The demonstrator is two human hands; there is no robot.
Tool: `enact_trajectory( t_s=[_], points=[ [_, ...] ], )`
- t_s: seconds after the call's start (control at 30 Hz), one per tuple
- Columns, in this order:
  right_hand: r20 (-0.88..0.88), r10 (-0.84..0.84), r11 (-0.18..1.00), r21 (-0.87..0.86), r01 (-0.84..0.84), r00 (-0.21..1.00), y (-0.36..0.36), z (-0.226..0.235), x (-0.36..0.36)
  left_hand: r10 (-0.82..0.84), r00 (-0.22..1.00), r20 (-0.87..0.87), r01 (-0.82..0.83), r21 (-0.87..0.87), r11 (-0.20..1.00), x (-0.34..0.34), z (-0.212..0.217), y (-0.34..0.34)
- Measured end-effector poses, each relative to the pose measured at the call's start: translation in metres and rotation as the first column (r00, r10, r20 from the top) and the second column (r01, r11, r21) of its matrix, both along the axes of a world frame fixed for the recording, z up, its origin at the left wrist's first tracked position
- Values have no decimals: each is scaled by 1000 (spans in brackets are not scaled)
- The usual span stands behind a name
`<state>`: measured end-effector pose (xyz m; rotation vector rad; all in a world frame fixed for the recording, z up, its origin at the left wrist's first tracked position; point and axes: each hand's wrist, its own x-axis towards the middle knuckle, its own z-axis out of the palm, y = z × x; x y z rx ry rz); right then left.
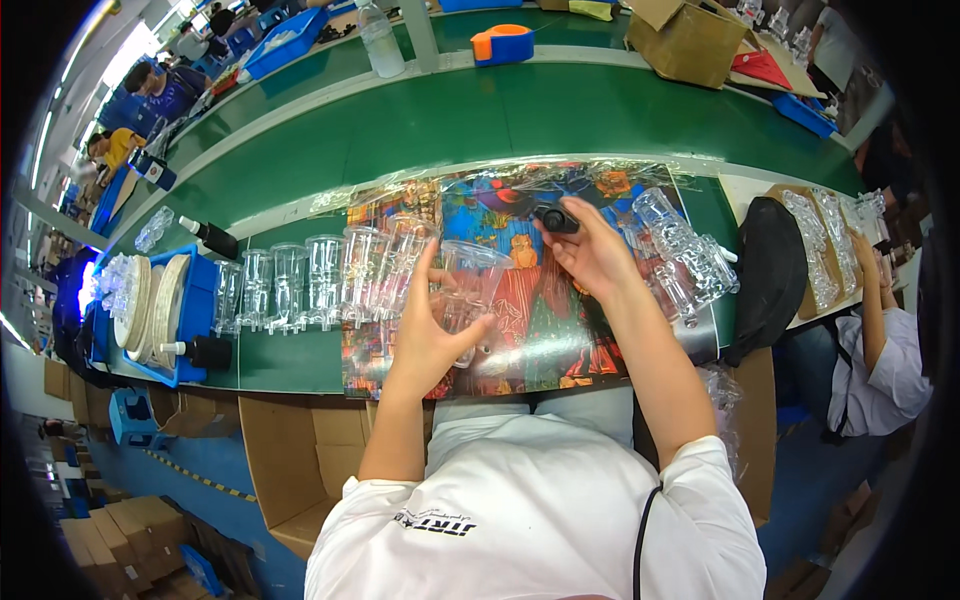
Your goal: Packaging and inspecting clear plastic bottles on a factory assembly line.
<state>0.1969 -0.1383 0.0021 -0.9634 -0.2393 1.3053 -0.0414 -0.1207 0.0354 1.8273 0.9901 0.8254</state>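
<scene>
My left hand [432, 325] is curved around a clear glass vessel [478, 272], thumb on the near side and fingers on the far side. The vessel has a wide round mouth and narrower parts below. Slightly farther off and to the right, my right hand [598, 250] grips a small black cylindrical object [556, 218]; its round end shows, while the fingers cover part of the rest. Both hands are above a colourful printed sheet [590, 345] on the green table. Several similar clear glass vessels [323, 275] stand in a row left of my left hand.
More glassware [685, 250] lies right of the sheet, near a black bag [772, 270]. At the left, a blue bin [200, 290] holds white rolls, with black bottles [208, 352] beside it. A tape measure [502, 45] sits on the far ledge. A co-worker's arm [875, 310] shows at right.
</scene>
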Motion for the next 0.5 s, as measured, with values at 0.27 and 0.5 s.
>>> enact_trajectory(
  t_s=[0.27,0.5],
  points=[
    [24,45,988,150,-48,999,-40,18,-2,-24,815,579,290,-372,882,-3,-6,-12],
    [-452,9,970,222,102,892,-53,23,-19,198,549,812,526,-520,673,-14,-10,-6]
  ],
)
